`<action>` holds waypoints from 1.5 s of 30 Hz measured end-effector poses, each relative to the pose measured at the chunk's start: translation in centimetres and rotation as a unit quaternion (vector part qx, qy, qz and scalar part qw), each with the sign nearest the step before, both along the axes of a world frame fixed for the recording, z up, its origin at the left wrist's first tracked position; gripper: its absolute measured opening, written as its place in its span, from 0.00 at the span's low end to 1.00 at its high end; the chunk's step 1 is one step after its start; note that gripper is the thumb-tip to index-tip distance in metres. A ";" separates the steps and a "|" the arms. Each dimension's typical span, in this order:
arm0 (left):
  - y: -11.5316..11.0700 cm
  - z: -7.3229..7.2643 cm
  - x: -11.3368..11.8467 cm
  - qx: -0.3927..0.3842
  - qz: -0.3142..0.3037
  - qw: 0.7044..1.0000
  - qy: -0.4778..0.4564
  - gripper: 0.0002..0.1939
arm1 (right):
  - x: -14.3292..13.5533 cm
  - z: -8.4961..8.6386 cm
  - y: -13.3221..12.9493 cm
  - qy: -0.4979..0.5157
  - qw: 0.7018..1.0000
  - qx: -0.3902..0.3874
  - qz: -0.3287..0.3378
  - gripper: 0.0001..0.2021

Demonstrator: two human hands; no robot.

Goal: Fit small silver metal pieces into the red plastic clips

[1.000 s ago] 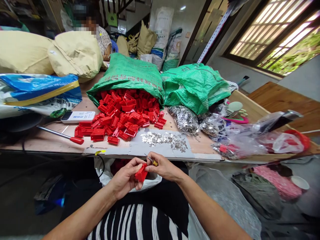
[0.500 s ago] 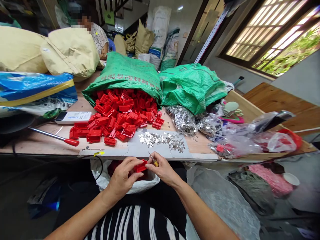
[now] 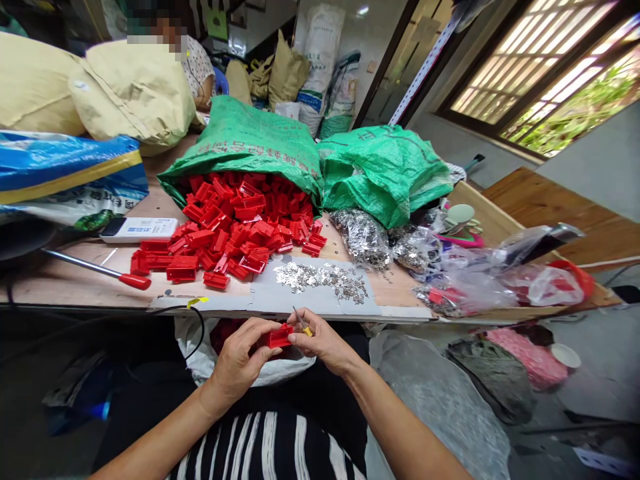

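A red plastic housing [image 3: 280, 336] is pinched between the thumb and fingers of my left hand [image 3: 245, 353], above an open white sack [image 3: 200, 367] in my lap. My right hand [image 3: 320, 340] grips a small screwdriver [image 3: 306, 329] by its yellow handle, its thin shaft pointing up and left. Fingertips of the right hand touch the right end of the housing. Just beyond my hands, small flat silver metal pieces [image 3: 320, 280] lie spread on a grey sheet [image 3: 265, 303]. Behind them, red housings [image 3: 235, 233] spill out of a green woven bag [image 3: 255, 137].
A red-handled metal lever [image 3: 135, 281] juts over the table at left, near a white box [image 3: 140, 229]. A second green bag [image 3: 385, 167] and clear bags of metal pieces [image 3: 363, 240] stand at right. A person [image 3: 200, 70] sits behind the pale sacks [image 3: 133, 93].
The red housing has turned in my left hand, showing more of its side. The right hand's screwdriver has tilted slightly. The whole view has shifted a little.
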State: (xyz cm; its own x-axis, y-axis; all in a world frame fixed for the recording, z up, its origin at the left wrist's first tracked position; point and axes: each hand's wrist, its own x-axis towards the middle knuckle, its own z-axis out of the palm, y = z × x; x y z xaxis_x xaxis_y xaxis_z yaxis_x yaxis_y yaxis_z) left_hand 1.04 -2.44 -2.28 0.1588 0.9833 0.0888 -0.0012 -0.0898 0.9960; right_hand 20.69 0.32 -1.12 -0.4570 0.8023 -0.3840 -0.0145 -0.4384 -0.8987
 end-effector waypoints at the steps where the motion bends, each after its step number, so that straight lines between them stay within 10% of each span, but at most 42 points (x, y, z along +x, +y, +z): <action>1: 0.0 -0.1 -0.1 -0.005 -0.002 1.000 -0.006 0.16 | 0.0 -0.1 0.0 0.008 1.000 -0.007 0.002 0.21; 8: 0.4 -0.9 -0.6 -0.037 0.023 0.998 -0.055 0.16 | -0.6 -0.8 -0.1 0.070 0.993 -0.088 -0.018 0.22; 12: 0.7 -1.1 -0.6 -0.053 0.060 0.996 -0.030 0.14 | 0.0 0.0 1.3 -0.078 0.995 0.059 -0.021 0.17; 18: 0.8 -1.0 -0.4 -0.142 0.055 0.980 -0.126 0.20 | 1.7 1.1 4.8 -0.465 0.813 0.338 -0.095 0.05; 25: 0.8 -1.4 -0.3 -0.191 0.033 0.948 -0.253 0.26 | 0.4 0.0 6.2 -0.562 0.747 0.348 -0.079 0.06; 36: 1.3 0.2 -0.5 -0.203 0.038 0.936 -0.284 0.23 | 1.7 0.8 6.0 -0.454 0.821 0.325 -0.118 0.05; 45: 1.9 0.5 0.0 -0.152 0.037 0.967 -0.202 0.25 | -0.7 2.8 3.3 -0.129 0.985 0.109 -0.024 0.15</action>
